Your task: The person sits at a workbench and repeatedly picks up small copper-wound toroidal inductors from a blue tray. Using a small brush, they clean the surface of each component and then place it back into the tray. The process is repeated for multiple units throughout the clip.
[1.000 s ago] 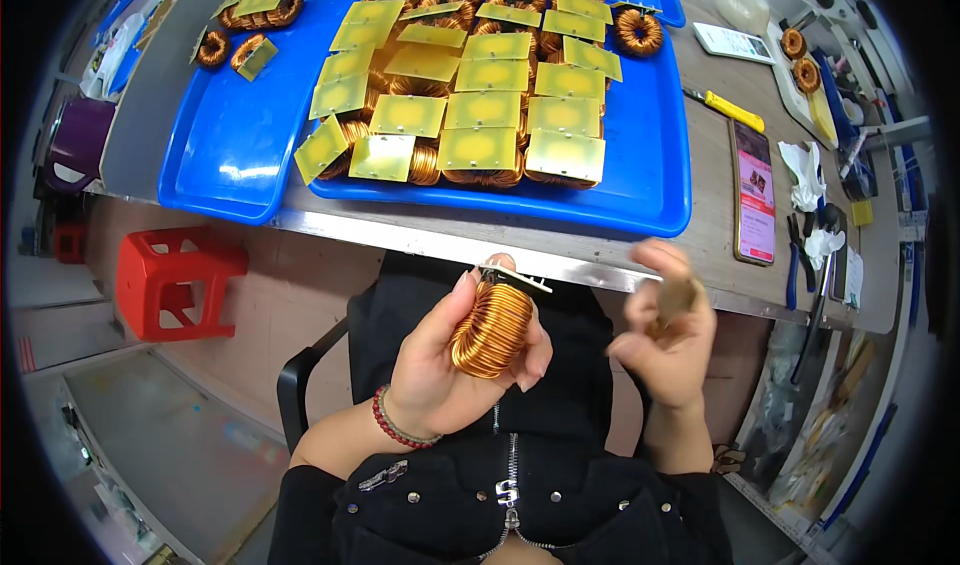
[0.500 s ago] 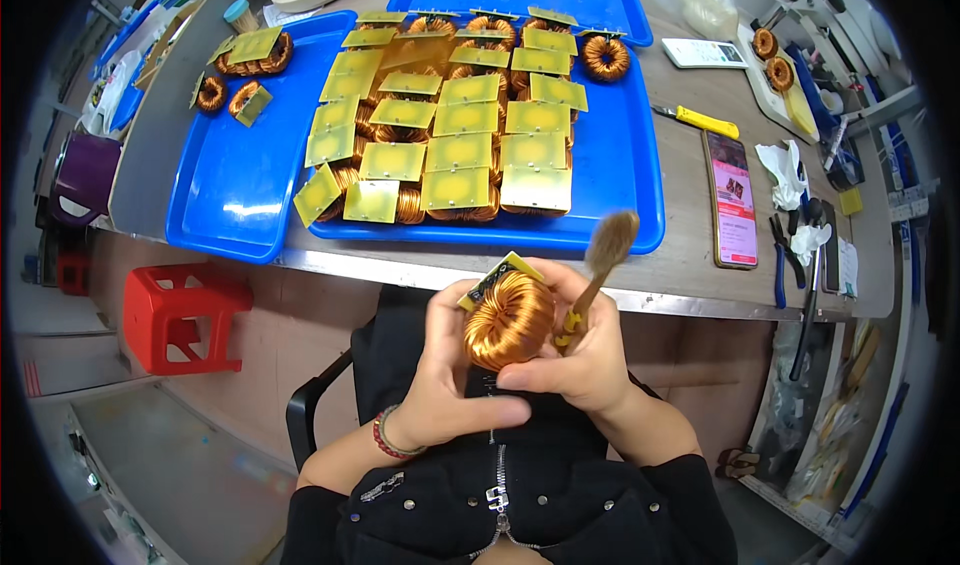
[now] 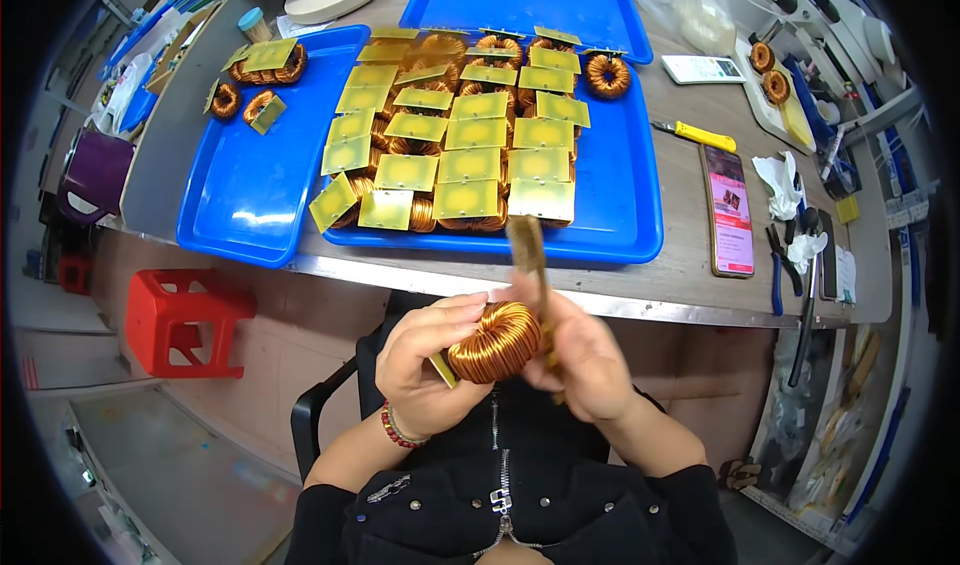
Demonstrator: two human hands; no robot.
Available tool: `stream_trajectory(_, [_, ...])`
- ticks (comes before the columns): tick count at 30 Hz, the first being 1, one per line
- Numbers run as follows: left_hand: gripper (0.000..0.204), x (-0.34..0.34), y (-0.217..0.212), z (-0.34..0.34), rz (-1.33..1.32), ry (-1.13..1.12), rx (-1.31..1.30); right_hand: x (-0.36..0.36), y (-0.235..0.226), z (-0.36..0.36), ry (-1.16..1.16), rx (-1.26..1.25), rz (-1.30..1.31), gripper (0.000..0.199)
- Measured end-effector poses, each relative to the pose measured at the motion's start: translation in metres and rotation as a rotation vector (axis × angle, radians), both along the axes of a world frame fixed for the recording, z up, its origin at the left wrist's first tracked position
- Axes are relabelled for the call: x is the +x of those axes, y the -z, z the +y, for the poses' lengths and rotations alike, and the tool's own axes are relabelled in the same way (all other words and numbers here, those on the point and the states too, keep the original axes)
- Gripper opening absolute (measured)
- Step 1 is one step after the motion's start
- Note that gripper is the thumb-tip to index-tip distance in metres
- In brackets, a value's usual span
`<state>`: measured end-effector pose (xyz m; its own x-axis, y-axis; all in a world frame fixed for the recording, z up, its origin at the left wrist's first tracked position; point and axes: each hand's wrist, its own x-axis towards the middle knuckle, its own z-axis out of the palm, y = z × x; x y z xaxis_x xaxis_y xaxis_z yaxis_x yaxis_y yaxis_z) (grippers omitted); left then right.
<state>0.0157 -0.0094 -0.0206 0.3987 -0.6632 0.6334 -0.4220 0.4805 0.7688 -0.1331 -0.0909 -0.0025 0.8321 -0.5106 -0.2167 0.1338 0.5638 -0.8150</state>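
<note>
A copper-wound toroidal coil (image 3: 494,347) is held in front of my body, off the table. My left hand (image 3: 415,360) wraps round its left side, and a yellow-green circuit board (image 3: 442,370) on the coil peeks out under that palm. My right hand (image 3: 590,360) is closed on a brush (image 3: 528,247) with a tan bristle head, held upright beside the coil's right side. Motion blurs the brush and the right fingers; whether they touch the coil I cannot tell. On the table beyond, a blue tray (image 3: 620,215) bears rows of similar coils topped with yellow-green boards (image 3: 470,200).
A second blue tray (image 3: 235,185) with a few coils lies to the left. Rightward on the table are a yellow utility knife (image 3: 705,135), a phone (image 3: 730,210), pliers (image 3: 777,270) and crumpled tissue (image 3: 780,187). A red stool (image 3: 185,320) stands left below the table's metal edge (image 3: 450,287).
The coil has turned in my left hand, its board now down at the left. My right hand has drawn slightly away from the coil, and the brush has swung leftward to stand upright.
</note>
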Motion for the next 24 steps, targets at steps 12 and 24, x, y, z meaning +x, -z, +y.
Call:
stream_trajectory(12, [0.04,0.0,-0.008,0.009,0.168,0.132,0.17,-0.036,-0.03,-0.038,0.52,-1.717,0.202,0.031])
stream_trajectory(24, [0.089,0.008,-0.056,-0.031,-0.421,0.321,0.189,-0.005,-0.067,-0.046,0.064,-1.442,0.124,0.056])
